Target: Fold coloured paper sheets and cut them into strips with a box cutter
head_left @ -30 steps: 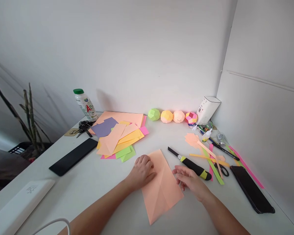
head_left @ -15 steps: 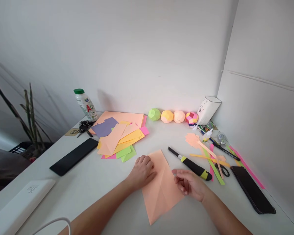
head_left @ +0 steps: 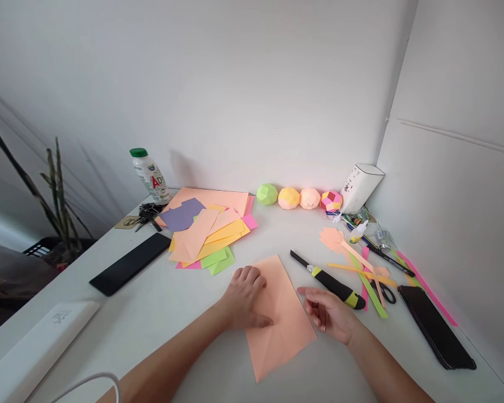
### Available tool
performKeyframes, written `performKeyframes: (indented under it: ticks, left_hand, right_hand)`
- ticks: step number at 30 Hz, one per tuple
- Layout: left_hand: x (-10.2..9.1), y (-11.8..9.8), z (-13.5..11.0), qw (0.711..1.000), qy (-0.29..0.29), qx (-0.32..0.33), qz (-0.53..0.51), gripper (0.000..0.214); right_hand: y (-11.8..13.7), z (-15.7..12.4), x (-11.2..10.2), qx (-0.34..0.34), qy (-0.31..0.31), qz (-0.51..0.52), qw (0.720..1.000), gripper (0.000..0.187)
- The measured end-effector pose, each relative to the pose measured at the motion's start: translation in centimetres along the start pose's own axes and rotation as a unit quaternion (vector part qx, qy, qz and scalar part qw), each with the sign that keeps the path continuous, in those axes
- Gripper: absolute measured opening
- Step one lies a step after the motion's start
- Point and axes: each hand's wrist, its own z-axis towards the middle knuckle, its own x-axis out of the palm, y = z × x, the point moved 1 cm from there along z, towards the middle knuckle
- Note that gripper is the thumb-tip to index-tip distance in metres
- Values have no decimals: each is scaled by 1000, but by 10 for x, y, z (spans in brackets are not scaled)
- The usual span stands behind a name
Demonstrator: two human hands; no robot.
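Observation:
A creased peach sheet of paper (head_left: 283, 330) lies on the white table in front of me. My left hand (head_left: 247, 299) rests on its left side, thumb stretched across the paper and fingers slightly bent. Beside the right edge sits my right hand (head_left: 330, 314), index finger extended and the others loosely curled, with nothing in it that I can see. Just beyond that hand is a black and lime utility knife (head_left: 336, 286), blade pointing to the upper left.
Coloured paper sheets (head_left: 210, 235) are piled at the back left. Several faceted paper balls (head_left: 288, 198) line the wall. Paper strips (head_left: 367, 280), scissors (head_left: 386, 292), a glue bottle (head_left: 358, 232) and a black phone (head_left: 437, 330) lie right. A black slab (head_left: 130, 263) and white power strip (head_left: 37, 347) lie left.
My left thumb has spread farther across the paper. My right hand has shifted very slightly by the paper's edge. The whole view has moved a little.

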Motion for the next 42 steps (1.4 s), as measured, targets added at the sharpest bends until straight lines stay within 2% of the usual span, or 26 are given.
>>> performKeyframes:
  ticks: [6,12,16,19,20,23,25,27,31,33,35,38,40,42]
  left_hand:
    - [5,1,-1,1000,-9,-1,-18,61]
    - [13,1,0,997,-66,16,-22,48]
    - [11,-2,1,996,-87,18,-17,26]
    - [7,0,4,993,-98,10,-71,4]
    - [6,1,5,990,-104,5,-99,9]
    - [3,6,8,980,-120,-12,-161,21]
    - [1,9,9,976,-121,-22,-177,24]
    - [-1,12,9,973,-118,-35,-193,23]
    - [-6,18,8,967,-113,-66,-220,16]
    - [-8,24,8,958,-139,-98,-231,14]
    - [-10,30,8,942,-193,-144,-234,19]
    - [-13,37,6,911,-291,-198,-215,30]
    - [-15,36,6,902,-335,-196,-189,29]
    - [-15,28,5,916,-332,-151,-166,23]
  right_hand:
    - [1,2,1,0,32,13,999,30]
    - [2,-1,-1,-13,41,-3,999,32]
    - [-2,-4,9,-83,39,-67,994,35]
    - [-6,-7,20,-148,80,-132,977,34]
    - [-8,-7,23,-170,100,-155,968,33]
    - [-13,-7,28,-243,134,-237,931,37]
    - [-19,-7,30,-287,132,-324,892,42]
    - [-25,-6,32,-327,129,-423,835,50]
    - [-34,-4,42,-384,132,-592,696,56]
    - [-35,-3,47,-396,121,-640,648,52]
    - [-35,-3,49,-406,107,-658,625,48]
    - [-36,-2,51,-422,92,-658,617,43]
    - [-36,-1,50,-427,87,-657,615,42]
    - [-36,-1,50,-426,90,-660,612,42]
